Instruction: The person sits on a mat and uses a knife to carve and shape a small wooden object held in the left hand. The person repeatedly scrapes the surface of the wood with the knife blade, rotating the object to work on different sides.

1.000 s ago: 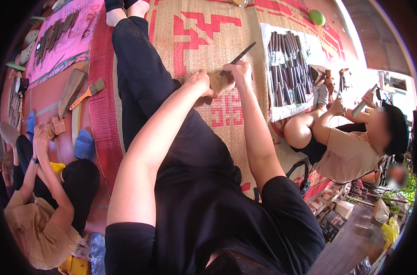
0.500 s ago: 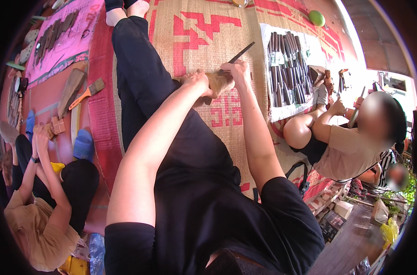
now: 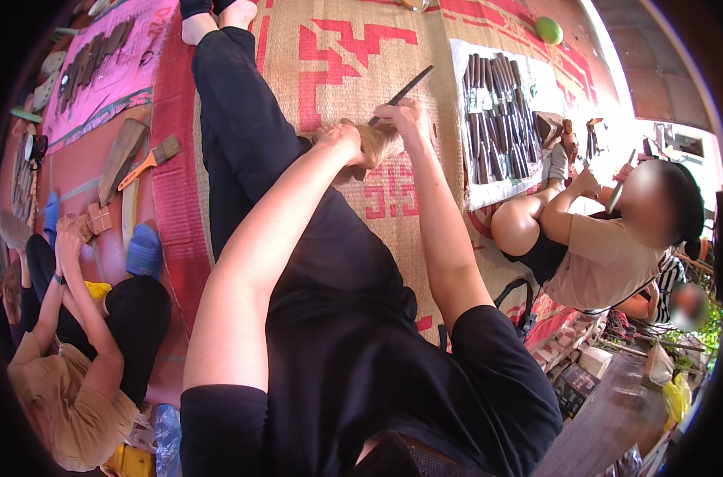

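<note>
My left hand (image 3: 342, 141) grips a pale wooden piece (image 3: 373, 143) held over my lap, just above my outstretched leg in black trousers (image 3: 242, 119). My right hand (image 3: 405, 118) is closed around a long dark carving tool (image 3: 401, 94), whose tip meets the wood while its handle points up and to the right. Both hands are close together, touching the same piece of wood.
I sit on a woven straw mat with red patterns (image 3: 353, 40). A white cloth (image 3: 465, 71) at the right carries several dark chisels (image 3: 496, 111). A person (image 3: 592, 246) sits at the right, another (image 3: 67, 358) at the lower left. A brush (image 3: 151, 159) and wooden board (image 3: 121, 155) lie at the left.
My hands have stayed on the wood and tool with only slight shifts. The person at the right has turned and moved their head a little.
</note>
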`<move>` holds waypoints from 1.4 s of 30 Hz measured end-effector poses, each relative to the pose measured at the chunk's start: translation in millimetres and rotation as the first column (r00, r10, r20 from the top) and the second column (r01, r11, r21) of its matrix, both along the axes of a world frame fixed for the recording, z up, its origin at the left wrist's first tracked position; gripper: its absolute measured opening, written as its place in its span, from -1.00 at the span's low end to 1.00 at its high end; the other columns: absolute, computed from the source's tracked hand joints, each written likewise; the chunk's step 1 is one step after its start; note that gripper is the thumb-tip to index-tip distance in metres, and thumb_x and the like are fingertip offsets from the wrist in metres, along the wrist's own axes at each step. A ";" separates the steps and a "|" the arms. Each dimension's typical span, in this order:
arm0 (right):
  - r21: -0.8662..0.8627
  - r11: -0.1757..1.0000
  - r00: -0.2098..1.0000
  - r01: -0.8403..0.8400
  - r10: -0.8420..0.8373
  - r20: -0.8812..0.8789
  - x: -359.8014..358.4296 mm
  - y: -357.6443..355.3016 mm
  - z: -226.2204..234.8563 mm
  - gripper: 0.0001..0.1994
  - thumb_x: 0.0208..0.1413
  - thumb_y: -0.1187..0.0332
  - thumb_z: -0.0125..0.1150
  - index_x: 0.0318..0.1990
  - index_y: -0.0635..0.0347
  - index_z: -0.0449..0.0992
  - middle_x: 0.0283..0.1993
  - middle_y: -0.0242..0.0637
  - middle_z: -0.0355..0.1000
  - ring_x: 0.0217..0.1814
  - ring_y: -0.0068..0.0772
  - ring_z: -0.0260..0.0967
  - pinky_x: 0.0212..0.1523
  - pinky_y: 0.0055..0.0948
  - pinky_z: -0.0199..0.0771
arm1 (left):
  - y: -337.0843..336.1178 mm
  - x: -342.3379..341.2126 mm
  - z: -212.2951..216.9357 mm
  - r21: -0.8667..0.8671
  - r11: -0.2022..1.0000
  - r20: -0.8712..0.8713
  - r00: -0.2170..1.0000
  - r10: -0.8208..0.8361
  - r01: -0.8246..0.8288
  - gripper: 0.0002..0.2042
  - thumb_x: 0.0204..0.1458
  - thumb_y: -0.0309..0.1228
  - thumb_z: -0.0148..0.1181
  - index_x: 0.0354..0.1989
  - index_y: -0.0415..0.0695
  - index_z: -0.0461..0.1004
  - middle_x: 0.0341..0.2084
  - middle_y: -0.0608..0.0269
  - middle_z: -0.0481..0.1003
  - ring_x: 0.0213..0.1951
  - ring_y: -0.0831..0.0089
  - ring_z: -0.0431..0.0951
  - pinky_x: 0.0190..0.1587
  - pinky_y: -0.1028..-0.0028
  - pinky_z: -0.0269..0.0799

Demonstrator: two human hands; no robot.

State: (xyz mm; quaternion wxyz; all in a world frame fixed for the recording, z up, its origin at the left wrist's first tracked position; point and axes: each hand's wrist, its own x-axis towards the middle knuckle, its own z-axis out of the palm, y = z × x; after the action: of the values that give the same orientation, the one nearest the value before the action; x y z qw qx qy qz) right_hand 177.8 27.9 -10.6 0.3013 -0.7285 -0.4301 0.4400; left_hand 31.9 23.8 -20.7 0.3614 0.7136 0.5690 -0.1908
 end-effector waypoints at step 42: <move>-0.038 0.977 0.929 -0.211 0.213 0.304 13.7 16.4 -54.9 -0.74 -0.35 0.20 0.33 -0.55 0.22 0.58 -0.46 -0.13 0.52 -0.41 -0.25 0.50 -0.28 -0.42 0.47 | -1.7 1.3 0.1 -0.004 1.000 -0.012 1.000 -0.008 0.008 0.06 -0.47 0.17 0.41 0.16 -0.34 0.13 0.05 -0.08 0.36 0.13 0.16 0.34 0.14 0.27 0.23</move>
State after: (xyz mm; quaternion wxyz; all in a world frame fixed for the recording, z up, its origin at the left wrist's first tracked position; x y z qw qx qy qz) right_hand 191.5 44.3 -65.5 0.1799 -0.7378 -0.5466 0.3528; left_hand 33.2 22.1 -20.6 0.3588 0.7140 0.5678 -0.1977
